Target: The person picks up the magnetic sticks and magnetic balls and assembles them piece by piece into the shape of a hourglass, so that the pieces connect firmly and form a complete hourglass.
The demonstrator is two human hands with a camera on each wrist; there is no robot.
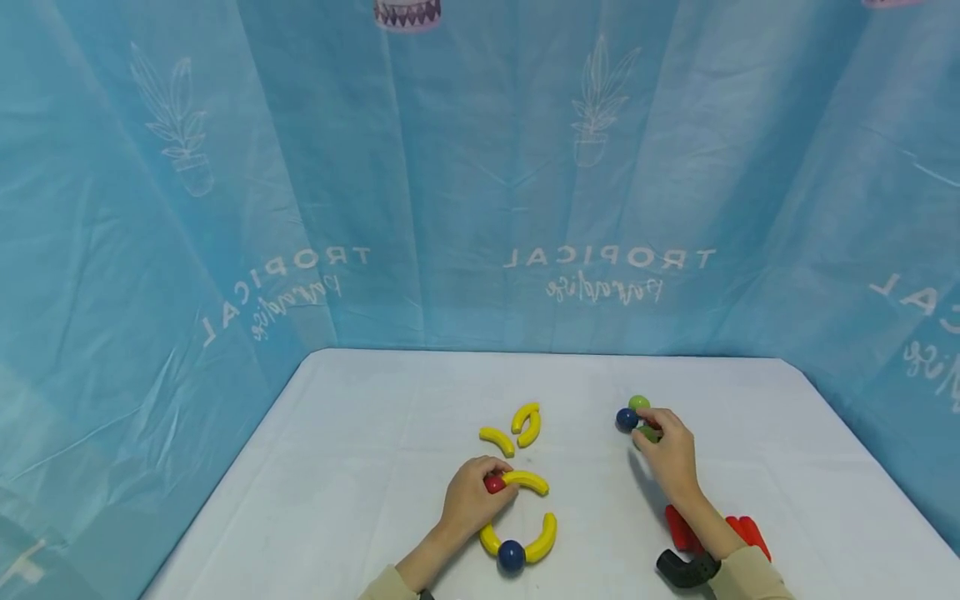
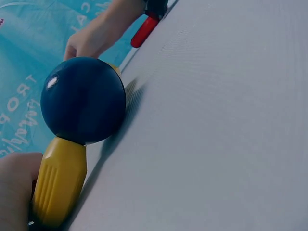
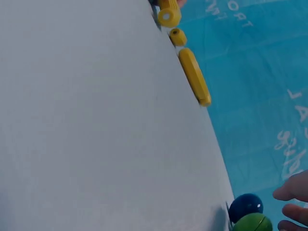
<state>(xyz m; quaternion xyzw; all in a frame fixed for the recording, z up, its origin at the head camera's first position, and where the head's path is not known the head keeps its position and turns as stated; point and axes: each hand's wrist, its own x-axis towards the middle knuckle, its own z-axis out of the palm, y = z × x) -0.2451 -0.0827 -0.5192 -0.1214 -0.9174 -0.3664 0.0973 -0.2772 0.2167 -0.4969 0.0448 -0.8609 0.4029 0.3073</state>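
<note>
- Nearest the head camera, at the lower edge, come two beige sleeves (image 1: 392,585); just beyond and between them sits a glossy dark blue ball (image 1: 512,557), resting on the white counter (image 1: 375,417).
- Two smooth yellow banana-shaped pieces (image 1: 542,542) flank this blue ball, one on each side, making a U that faces away from the camera; the left wrist view shows one end touching it.
- Beyond the blue ball, slightly to its left, the left hand (image 1: 471,497) has its grip closed about a shiny red ball (image 1: 494,483), held between thumb and fingers.
- A yellow curved piece (image 1: 528,480) reaches rightward from the red ball, beyond the blue ball.
- Three more yellow arcs (image 1: 498,439) lie farther beyond the blue ball; two of them face each other like an eye.
- Far beyond and right of the blue ball, the right hand (image 1: 670,450) has its grip loosely spread over a dark green ball (image 1: 648,434); contact cannot be told. Just beside that are a second dark blue ball (image 1: 627,419) and a lime green ball (image 1: 639,402).
- Well right of the blue ball, red elongated pieces (image 1: 677,527) and a black curved object (image 1: 678,571) show around the right forearm.
- Behind everything hangs a blue printed fabric curtain (image 1: 465,167).
</note>
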